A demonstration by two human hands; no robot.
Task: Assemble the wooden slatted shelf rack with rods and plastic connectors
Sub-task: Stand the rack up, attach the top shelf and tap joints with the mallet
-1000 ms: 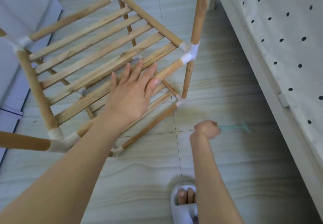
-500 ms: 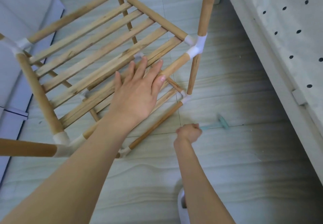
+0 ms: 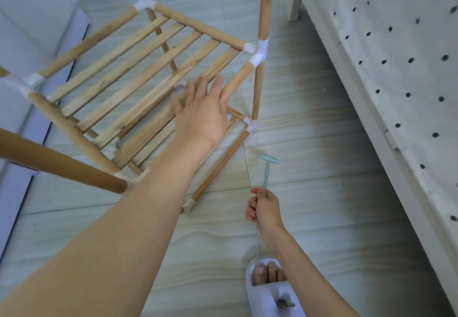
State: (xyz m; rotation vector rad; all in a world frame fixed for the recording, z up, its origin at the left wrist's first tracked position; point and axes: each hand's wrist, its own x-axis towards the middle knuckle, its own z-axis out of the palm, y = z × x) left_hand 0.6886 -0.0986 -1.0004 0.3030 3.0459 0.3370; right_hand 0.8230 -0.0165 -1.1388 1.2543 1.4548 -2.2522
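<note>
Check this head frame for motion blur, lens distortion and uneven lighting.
Head view: left hand fingertips slightly smeared, small teal hammer fairly sharp; wide-angle bending curves the dotted panel; soft daylight, floor darker beside that panel.

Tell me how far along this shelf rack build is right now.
Done: the upper slatted shelf sits in its rod frame, white corner connectors join uprights, and a lower tier shows beneath. In hand: the left hand lies flat on the slats, while the right hand pinches a small teal plastic mallet. Left: the upright rods rise bare, so likely another tier.
</note>
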